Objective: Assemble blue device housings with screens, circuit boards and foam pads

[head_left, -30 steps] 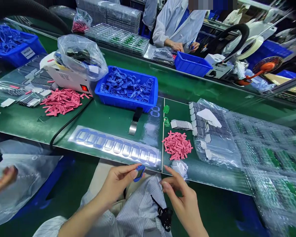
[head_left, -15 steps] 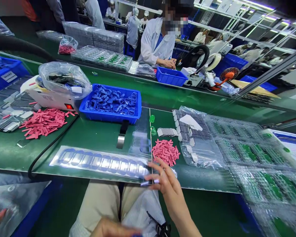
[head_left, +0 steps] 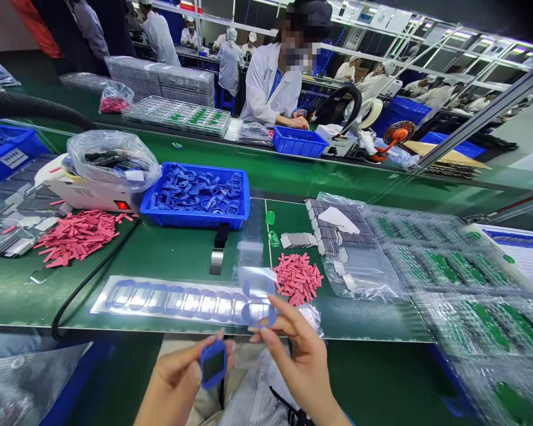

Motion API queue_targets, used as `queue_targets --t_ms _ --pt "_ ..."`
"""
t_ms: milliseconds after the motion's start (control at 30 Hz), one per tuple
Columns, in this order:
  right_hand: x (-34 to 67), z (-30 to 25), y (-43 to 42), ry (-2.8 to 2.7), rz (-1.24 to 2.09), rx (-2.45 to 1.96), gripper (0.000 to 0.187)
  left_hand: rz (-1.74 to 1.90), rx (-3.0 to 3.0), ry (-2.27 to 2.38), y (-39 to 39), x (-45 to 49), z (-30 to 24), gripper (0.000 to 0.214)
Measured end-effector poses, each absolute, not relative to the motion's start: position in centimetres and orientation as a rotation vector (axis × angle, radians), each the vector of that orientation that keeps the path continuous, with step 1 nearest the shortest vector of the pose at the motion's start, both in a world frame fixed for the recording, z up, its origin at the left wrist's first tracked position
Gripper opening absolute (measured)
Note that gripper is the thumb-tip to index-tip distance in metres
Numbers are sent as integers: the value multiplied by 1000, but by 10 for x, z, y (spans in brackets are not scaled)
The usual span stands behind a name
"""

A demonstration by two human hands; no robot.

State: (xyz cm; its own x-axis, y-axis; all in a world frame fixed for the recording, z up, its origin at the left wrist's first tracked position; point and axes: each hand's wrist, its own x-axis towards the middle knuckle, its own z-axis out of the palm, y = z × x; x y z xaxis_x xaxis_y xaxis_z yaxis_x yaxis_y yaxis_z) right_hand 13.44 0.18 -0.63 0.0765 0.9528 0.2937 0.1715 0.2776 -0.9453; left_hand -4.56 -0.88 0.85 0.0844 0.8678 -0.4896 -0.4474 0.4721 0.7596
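Note:
My left hand point(head_left: 177, 378) is closed on a small blue frame with a dark centre point(head_left: 213, 364), held upright near the table's front edge. My right hand point(head_left: 299, 361) pinches a clear film piece with blue ring outlines point(head_left: 256, 296), lifted just above the end of a long clear strip of such rings point(head_left: 173, 299) that lies on the green table point(head_left: 169, 251). The two hands are close together, a little apart.
A blue bin of blue frames point(head_left: 198, 192) stands behind the strip. Pink strips lie in piles at the left point(head_left: 73, 234) and centre point(head_left: 297, 277). Bagged trays of green boards point(head_left: 448, 266) fill the right. A person in a white coat point(head_left: 270, 86) works across the belt.
My left hand has come back up into view with the blue frame. My right hand has peeled a film piece off the strip's end and raised it. The view has tilted up.

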Motion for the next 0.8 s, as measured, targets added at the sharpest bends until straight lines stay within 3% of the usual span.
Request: queue_targets --t_ms 233,500,800 --pt "141 -11 -1 -1591 592 -1180 45 1144 387 964 18 -5 21 33" --pt "155 -11 9 -1897 -146 -1235 28 1113 574 994 20 -8 9 31" --pt "160 -6 18 -2102 -325 -1090 27 1030 606 957 28 -10 12 28"
